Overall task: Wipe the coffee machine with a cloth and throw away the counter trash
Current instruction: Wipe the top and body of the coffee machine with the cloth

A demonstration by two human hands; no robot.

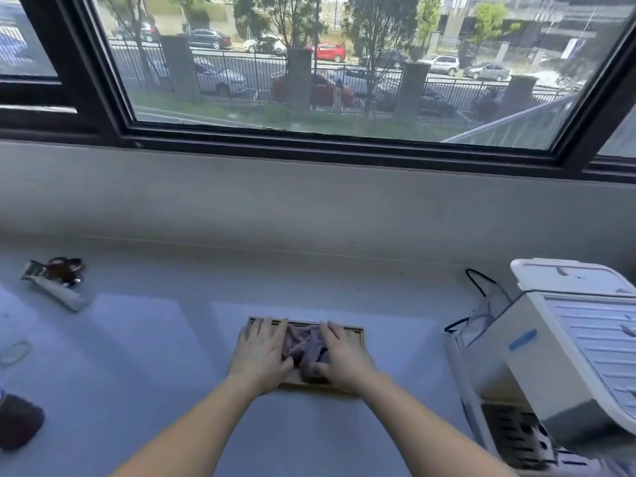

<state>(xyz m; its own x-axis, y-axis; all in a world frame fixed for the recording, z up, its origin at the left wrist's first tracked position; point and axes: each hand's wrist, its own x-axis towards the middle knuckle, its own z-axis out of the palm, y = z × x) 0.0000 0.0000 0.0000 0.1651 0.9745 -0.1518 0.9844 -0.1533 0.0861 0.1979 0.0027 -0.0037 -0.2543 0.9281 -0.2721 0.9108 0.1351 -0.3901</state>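
Observation:
A crumpled purple-grey cloth lies in a shallow wooden tray at the middle of the counter. My left hand rests flat on the tray's left part, fingers spread, touching the cloth's edge. My right hand is closed on the cloth's right side, thumb under a fold. The white coffee machine stands at the right edge of the counter, its black drip grate below. A crumpled wrapper, silver and dark brown, lies at the far left.
The pale counter runs under a wide window with a grey sill. A black cable loops behind the machine. A dark round object sits at the left edge, with a clear ring above it.

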